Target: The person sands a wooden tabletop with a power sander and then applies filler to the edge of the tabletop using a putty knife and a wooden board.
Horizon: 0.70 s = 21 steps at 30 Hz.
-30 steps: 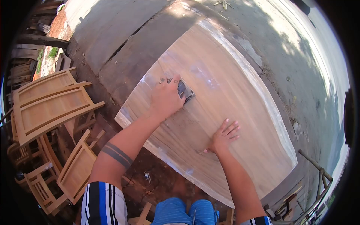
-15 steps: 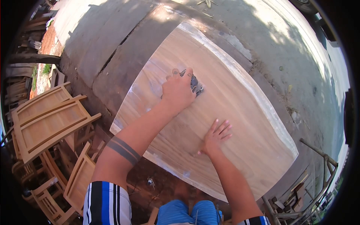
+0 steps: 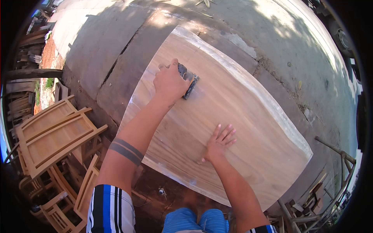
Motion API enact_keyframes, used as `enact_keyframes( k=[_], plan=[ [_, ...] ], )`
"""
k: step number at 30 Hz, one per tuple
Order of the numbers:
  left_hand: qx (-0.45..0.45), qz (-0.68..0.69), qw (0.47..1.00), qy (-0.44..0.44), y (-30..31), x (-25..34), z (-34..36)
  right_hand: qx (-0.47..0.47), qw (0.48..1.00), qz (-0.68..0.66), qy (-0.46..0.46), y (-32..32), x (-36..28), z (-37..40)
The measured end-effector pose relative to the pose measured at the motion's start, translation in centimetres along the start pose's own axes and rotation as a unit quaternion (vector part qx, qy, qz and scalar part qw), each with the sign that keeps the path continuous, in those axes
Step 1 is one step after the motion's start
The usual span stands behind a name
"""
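Note:
A large wooden slab [image 3: 248, 116] with a pale, wavy natural edge lies flat in front of me. My left hand [image 3: 169, 82] is closed over a black hand sander [image 3: 190, 86] with yellowish parts. The sander rests on the slab's upper left area, its body partly covered by my fingers. Lower and to the right, my right hand [image 3: 220, 145] lies flat on the slab with its fingers spread, holding nothing. What supports the slab is hidden beneath it.
Wooden chair frames with panels [image 3: 58, 136] are stacked at the left. A metal tube frame [image 3: 344, 171] and wood offcuts [image 3: 311, 202] stand at the lower right. Cracked concrete [image 3: 120, 50] stretches beyond the slab. Part of a vehicle wheel [image 3: 342, 39] shows at the upper right.
My left hand and the sander have moved left and slightly farther away across the slab, and the sander has turned a little. My right hand stays in place. The view has shifted slightly.

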<state>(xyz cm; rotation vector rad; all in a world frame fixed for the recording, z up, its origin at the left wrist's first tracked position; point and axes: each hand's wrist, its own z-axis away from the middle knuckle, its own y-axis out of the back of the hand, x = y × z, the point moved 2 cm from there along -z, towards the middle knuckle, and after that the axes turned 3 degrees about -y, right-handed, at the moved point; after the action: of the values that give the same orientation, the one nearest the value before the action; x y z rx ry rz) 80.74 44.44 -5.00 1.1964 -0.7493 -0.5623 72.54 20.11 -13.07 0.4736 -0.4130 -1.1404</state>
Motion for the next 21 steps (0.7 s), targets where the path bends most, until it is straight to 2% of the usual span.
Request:
enact_keyframes(
  k=[2, 5, 8, 10, 13, 21],
  plan=[
    [-0.035, -0.029, 0.996, -0.077, -0.7, 1.4, 2.9, -0.001, 1.000, 0.003, 0.004, 0.0, 0.1, 0.0],
    [-0.051, -0.058, 0.987, -0.141, -0.8, 1.8, 3.3, -0.003, 1.000, 0.002, 0.013, 0.1, 0.3, 0.1],
    [0.009, -0.029, 0.999, -0.040, 0.0, -0.1, -2.1, -0.004, 1.000, -0.010, 0.020, 0.0, 0.5, 0.1],
    [0.030, -0.037, 0.996, 0.082, 1.4, -1.0, -5.6, -0.007, 1.000, 0.000, 0.019, 0.1, 0.5, 0.1],
    [0.063, -0.047, 0.987, 0.141, 1.7, -2.6, -7.9, -0.003, 1.000, 0.000, 0.019, 0.0, 0.6, -0.1],
    [0.016, -0.022, 0.998, -0.060, -1.2, 3.7, 1.6, -0.009, 1.000, 0.001, 0.021, 0.0, 0.4, 0.1]
  ],
)
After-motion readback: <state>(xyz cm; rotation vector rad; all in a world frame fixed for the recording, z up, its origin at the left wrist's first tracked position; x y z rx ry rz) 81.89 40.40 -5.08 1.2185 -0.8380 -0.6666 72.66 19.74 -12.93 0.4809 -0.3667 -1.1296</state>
